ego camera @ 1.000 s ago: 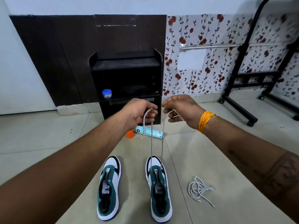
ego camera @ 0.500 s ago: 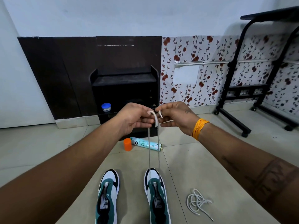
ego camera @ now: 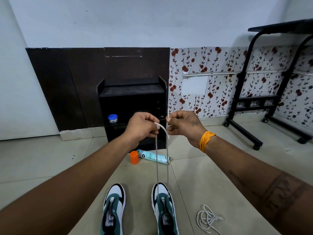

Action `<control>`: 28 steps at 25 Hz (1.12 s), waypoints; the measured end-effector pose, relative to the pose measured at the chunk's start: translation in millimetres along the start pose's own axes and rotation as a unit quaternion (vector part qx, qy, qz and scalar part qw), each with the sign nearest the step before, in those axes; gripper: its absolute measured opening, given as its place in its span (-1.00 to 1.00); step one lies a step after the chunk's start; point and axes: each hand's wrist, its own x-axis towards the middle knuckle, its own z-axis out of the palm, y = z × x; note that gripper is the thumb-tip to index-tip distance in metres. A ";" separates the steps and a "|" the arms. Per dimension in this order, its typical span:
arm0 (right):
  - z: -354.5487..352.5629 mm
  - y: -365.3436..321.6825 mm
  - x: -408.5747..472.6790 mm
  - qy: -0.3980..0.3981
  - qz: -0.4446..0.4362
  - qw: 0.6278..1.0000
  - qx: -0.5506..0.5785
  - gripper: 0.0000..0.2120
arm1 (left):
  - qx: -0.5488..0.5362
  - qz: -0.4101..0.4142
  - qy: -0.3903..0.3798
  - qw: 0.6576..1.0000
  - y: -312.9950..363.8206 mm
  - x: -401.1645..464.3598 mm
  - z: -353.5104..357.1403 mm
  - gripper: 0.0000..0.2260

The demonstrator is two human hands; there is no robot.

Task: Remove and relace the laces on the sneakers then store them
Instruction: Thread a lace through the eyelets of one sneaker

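Hands, left [ego camera: 141, 127] and right [ego camera: 183, 124], pinch the lace [ego camera: 157, 167] ends above the right sneaker [ego camera: 165, 211]; evening both strands before threading seems wise.

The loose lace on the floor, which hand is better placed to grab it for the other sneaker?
Right. The loose lace lies on the floor under the right hand and forearm; the left hand would have to cross over.

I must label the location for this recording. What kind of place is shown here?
Probably a room in a home. The tiled floor, the floral wallpaper and a small black shelf unit against the wall suggest it. Two sneakers stand on the floor.
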 end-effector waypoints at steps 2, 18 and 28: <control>-0.6 1.1 0.2 -0.002 -0.003 1.000 -0.006 -0.97 | 0.005 0.012 0.020 1.000 -3.2 0.2 -0.7 -0.99; 11.8 -7.6 8.6 0.018 -0.050 0.998 -0.021 -0.96 | -0.017 0.095 0.099 0.990 8.5 7.3 17.3 -0.90; 3.9 41.0 11.2 0.032 -0.020 0.999 -0.037 -0.96 | 0.002 0.054 0.100 0.994 -25.0 8.9 20.9 -0.93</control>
